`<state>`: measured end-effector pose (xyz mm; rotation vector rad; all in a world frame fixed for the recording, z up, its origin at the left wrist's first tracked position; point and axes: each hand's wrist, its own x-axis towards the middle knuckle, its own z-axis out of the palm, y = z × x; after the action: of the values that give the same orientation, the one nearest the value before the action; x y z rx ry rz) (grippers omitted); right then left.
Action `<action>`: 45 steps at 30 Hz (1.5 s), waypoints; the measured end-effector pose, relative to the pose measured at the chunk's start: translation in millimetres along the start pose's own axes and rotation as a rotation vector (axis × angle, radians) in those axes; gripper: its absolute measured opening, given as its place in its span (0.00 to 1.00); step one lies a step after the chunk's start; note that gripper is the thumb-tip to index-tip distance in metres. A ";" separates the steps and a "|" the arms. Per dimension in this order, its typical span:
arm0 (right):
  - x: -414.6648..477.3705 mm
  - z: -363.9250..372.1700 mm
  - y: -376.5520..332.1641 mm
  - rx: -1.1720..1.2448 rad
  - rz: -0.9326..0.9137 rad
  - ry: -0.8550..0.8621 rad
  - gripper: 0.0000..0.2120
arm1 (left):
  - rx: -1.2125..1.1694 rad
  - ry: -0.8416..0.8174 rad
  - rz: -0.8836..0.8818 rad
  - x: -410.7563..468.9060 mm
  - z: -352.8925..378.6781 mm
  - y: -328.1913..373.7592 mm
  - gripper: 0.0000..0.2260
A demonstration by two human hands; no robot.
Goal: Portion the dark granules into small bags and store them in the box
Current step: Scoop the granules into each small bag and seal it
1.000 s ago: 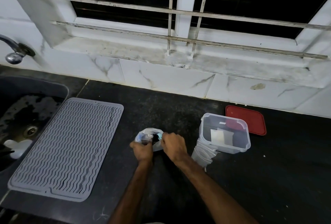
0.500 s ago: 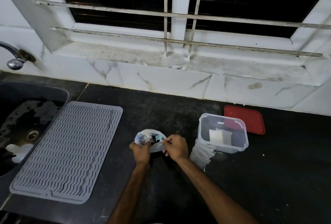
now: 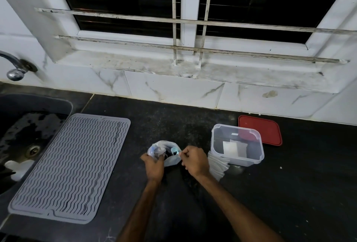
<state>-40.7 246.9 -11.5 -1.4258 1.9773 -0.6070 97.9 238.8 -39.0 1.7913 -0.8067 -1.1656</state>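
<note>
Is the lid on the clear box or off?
Off. The red lid lies flat on the counter behind the open box.

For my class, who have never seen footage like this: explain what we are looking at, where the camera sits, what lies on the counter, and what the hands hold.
The camera is worn on a person's head and looks down at their own two bare hands; there is no machine. The left hand and right hand both grip a thin plastic bag with something dark inside, resting on the black counter. To the right stands an open clear box with small pale packets in it. Its red lid lies flat behind it, and a stack of clear small bags leans at its front. To the left lie a grey ridged mat and the sink.
</note>
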 end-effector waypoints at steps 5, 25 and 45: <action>-1.4 3.2 -13.4 -0.471 -0.156 -0.058 0.12 | 0.039 -0.007 0.038 -3.1 2.8 -2.0 0.18; -17.6 -2.0 -11.1 0.531 0.260 -0.072 0.08 | -0.086 -0.071 -0.052 0.9 -9.0 3.8 0.20; -39.6 -99.9 14.0 0.813 0.258 -0.168 0.08 | 0.156 0.014 0.626 -54.8 -9.4 33.2 0.05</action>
<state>-112.2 289.9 57.7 -0.6830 1.4719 -0.9814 84.3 273.0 14.3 1.4922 -1.3552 -0.6885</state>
